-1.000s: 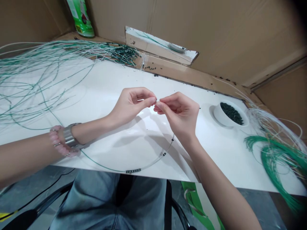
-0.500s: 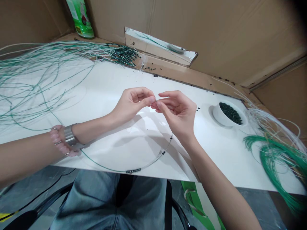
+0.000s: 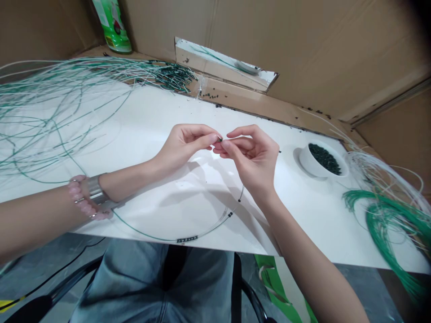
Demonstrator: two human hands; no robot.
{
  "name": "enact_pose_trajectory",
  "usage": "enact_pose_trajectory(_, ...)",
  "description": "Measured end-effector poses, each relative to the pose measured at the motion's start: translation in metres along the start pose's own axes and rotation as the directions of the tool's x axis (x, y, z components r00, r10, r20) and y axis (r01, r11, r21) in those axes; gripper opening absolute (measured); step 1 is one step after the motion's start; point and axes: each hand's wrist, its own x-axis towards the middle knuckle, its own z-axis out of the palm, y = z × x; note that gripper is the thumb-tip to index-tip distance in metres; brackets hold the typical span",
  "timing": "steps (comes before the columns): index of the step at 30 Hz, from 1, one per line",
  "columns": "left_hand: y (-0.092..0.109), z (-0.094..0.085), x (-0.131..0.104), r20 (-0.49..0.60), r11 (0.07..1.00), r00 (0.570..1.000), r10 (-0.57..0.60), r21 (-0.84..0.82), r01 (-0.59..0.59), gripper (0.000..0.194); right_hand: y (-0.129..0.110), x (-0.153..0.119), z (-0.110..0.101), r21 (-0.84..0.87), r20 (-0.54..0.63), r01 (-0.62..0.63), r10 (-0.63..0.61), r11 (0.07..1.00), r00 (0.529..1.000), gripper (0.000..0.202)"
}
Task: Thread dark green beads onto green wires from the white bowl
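My left hand (image 3: 193,139) and my right hand (image 3: 251,152) nearly meet above the white table, thumbs and index fingers close together. A small dark bead (image 3: 220,139) shows between the fingertips, at the end of a thin cord mostly hidden by the hands. My left hand pinches at the cord end; my right thumb and fingers press at the bead. Below them hangs a loop of cord, green at the left and clear at the right, with a row of dark beads (image 3: 187,239) at its bottom and a few more (image 3: 230,215) on its right side.
A white bowl (image 3: 305,163) of dark beads stands at the right, beside green cord bundles (image 3: 377,224) and white strands. Many green and white cords with beaded ends (image 3: 175,76) lie at the back left. A green bottle (image 3: 116,31) stands by the cardboard wall (image 3: 303,58).
Both hands have shifted slightly, and the dark bead between the fingertips is now clearer. The right hand moved a little right; a bead on the loop below it sits slightly lower.
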Motion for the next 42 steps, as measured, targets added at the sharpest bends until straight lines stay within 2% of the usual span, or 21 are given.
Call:
enact_pose_trajectory(5, -0.0011, -0.0005, -0.0002, -0.053, 0.996, 0.997, 0.052, 0.069, -0.048, 0.012, 0.0003, 0.0010, -0.0012, 0.041, 0.020, -0.038, 0.037, 0.998, 0.999, 0.015)
enact_pose_trajectory(15, 0.0020, -0.0017, 0.0008, -0.002, 0.989, 0.997, 0.080, 0.127, -0.079, 0.011, 0.0035, 0.0018, -0.0013, 0.128, 0.042, -0.014, 0.009, 0.992, 0.999, 0.012)
enact_pose_trajectory(21, 0.0042, -0.0025, 0.0009, -0.021, 0.981, 0.995, 0.095, 0.170, -0.090, 0.010, 0.0005, 0.0031, -0.0006, 0.105, 0.061, -0.052, 0.045, 0.993, 0.997, 0.012)
enact_pose_trajectory(25, 0.0012, -0.0043, 0.0023, -0.011, 0.988, 0.997, 0.076, 0.138, -0.074, 0.010, 0.0013, 0.0031, -0.0008, 0.046, 0.061, -0.054, 0.052, 0.997, 0.997, 0.016)
enact_pose_trajectory(31, -0.0026, -0.0037, 0.0026, -0.014, 0.997, 0.998, 0.056, 0.061, -0.055, 0.008, 0.0025, 0.0013, -0.0012, -0.087, 0.033, 0.038, -0.035, 0.995, 0.999, 0.010)
enact_pose_trajectory(37, -0.0019, -0.0025, 0.0023, -0.063, 1.000, 0.998, -0.008, 0.015, 0.009, 0.008, 0.0010, 0.0023, 0.0003, -0.060, 0.010, 0.019, -0.019, 0.998, 1.000, 0.010)
enact_pose_trajectory(42, -0.0002, -0.0018, 0.0018, -0.073, 1.000, 0.997, -0.017, -0.004, 0.017, 0.008, 0.0003, 0.0039, -0.0018, -0.023, 0.004, -0.023, 0.023, 0.999, 1.000, 0.011)
